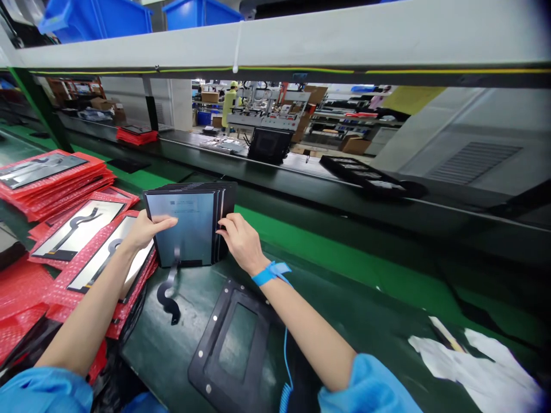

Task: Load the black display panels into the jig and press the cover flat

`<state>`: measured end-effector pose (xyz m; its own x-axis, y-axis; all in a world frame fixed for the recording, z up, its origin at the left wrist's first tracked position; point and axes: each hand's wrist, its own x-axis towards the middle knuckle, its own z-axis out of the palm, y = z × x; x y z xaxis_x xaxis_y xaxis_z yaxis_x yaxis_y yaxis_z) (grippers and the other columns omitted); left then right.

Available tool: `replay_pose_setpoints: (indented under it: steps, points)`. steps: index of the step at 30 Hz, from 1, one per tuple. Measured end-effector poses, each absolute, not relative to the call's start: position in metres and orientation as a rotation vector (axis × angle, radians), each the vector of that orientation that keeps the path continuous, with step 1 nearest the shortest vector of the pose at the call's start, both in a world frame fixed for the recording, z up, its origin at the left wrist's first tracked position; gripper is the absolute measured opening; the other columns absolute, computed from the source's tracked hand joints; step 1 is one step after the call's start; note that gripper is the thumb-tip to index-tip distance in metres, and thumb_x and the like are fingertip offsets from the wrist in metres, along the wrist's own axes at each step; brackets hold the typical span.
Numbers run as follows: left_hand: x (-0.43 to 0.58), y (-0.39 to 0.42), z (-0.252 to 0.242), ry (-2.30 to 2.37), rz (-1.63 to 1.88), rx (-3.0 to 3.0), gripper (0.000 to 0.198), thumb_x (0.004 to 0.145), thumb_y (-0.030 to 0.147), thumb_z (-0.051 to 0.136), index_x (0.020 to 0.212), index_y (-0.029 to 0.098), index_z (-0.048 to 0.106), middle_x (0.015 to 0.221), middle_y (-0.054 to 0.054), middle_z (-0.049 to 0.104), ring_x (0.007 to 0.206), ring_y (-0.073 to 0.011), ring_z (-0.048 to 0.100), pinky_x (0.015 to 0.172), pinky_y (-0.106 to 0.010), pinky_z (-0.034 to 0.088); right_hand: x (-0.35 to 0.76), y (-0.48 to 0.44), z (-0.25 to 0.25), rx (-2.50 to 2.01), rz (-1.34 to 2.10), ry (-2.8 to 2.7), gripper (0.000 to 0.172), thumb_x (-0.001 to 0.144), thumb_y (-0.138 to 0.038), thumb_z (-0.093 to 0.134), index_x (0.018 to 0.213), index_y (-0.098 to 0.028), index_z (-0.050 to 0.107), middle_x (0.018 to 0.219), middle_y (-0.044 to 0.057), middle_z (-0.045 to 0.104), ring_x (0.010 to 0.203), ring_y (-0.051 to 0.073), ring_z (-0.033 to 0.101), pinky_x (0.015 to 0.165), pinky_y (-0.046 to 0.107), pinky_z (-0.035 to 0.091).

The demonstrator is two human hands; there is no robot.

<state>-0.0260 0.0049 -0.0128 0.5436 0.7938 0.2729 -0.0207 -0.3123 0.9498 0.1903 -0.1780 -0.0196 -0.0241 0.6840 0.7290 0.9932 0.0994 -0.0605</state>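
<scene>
A row of thin display panels [196, 226] stands upright on the dark green mat, its front one showing a grey-blue back. From that front panel a curved black flex cable [169, 295] hangs down onto the mat. My left hand [146, 229] grips the panels' left edge, thumb flat across the front face and fingers mostly hidden behind. At the right edge, my right hand [243, 241] pinches a panel between thumb and fingertips; which panel is hard to tell. A blue wrist strap [271, 273] circles my right wrist. Below lies a black frame [232, 344] with a rectangular opening.
Red bubble-wrap pouches [51, 183] with more panels are piled at left. A white cloth [477, 367] lies at right. Beyond the green strip, a raised ledge carries a black tray [365, 175]. A shelf beam [275, 43] with blue bins [97, 22] crosses overhead.
</scene>
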Motion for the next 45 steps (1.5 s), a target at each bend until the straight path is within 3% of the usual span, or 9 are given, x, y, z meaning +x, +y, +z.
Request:
replay_pose_setpoints:
  steps: [7, 12, 23, 31, 40, 45]
  points:
    - [-0.027, 0.003, -0.012, 0.671, 0.943, 1.686, 0.042, 0.053, 0.045, 0.09, 0.073, 0.012, 0.074, 0.081, -0.012, 0.075, 0.081, -0.0274, 0.07, 0.071, -0.035, 0.057, 0.193, -0.178, -0.022, -1.616, -0.638, -1.837, 0.02, 0.101, -0.021, 0.043, 0.091, -0.019, 0.06, 0.094, 0.009, 0.055, 0.082, 0.021, 0.052, 0.071, 0.034, 0.043]
    - [-0.026, 0.001, -0.012, 0.655, 0.949, 1.681, 0.043, 0.053, 0.046, 0.09, 0.073, 0.012, 0.073, 0.077, -0.01, 0.074, 0.08, -0.0276, 0.07, 0.072, -0.036, 0.057, 0.19, -0.201, -0.02, -1.533, -0.582, -1.947, 0.016, 0.1, -0.021, 0.044, 0.089, -0.019, 0.056, 0.092, 0.008, 0.054, 0.079, 0.019, 0.052, 0.07, 0.031, 0.046]
    - [-0.025, -0.001, -0.012, 0.632, 0.949, 1.657, 0.044, 0.053, 0.045, 0.09, 0.074, 0.012, 0.071, 0.077, -0.01, 0.073, 0.078, -0.0245, 0.069, 0.074, -0.035, 0.057, 0.194, -0.173, -0.018, -1.551, -0.663, -1.883, 0.017, 0.101, -0.023, 0.045, 0.107, -0.018, 0.06, 0.098, 0.009, 0.057, 0.085, 0.02, 0.056, 0.071, 0.032, 0.046]
    - [-0.026, -0.004, -0.01, 0.653, 0.954, 1.64, 0.046, 0.053, 0.044, 0.091, 0.079, 0.012, 0.071, 0.082, -0.012, 0.074, 0.078, -0.0248, 0.07, 0.075, -0.034, 0.057, 0.19, -0.172, -0.019, -1.563, -0.635, -1.956, 0.022, 0.102, -0.02, 0.041, 0.093, -0.019, 0.06, 0.093, 0.009, 0.056, 0.084, 0.021, 0.052, 0.073, 0.033, 0.044]
    - [-0.026, -0.006, -0.009, 0.657, 0.966, 1.635, 0.049, 0.052, 0.045, 0.09, 0.082, 0.012, 0.069, 0.083, -0.01, 0.073, 0.078, -0.0231, 0.069, 0.073, -0.032, 0.057, 0.196, -0.222, -0.013, -1.598, -0.529, -1.911, 0.012, 0.099, -0.019, 0.042, 0.093, -0.02, 0.053, 0.096, 0.008, 0.052, 0.08, 0.019, 0.053, 0.067, 0.032, 0.047]
    - [-0.025, -0.007, -0.008, 0.663, 0.983, 1.642, 0.058, 0.051, 0.047, 0.09, 0.091, 0.013, 0.067, 0.085, -0.011, 0.074, 0.083, -0.0256, 0.07, 0.075, -0.034, 0.057, 0.186, -0.205, -0.012, -1.614, -0.54, -1.881, 0.012, 0.1, -0.019, 0.045, 0.095, -0.021, 0.056, 0.096, 0.007, 0.053, 0.082, 0.019, 0.056, 0.07, 0.03, 0.048]
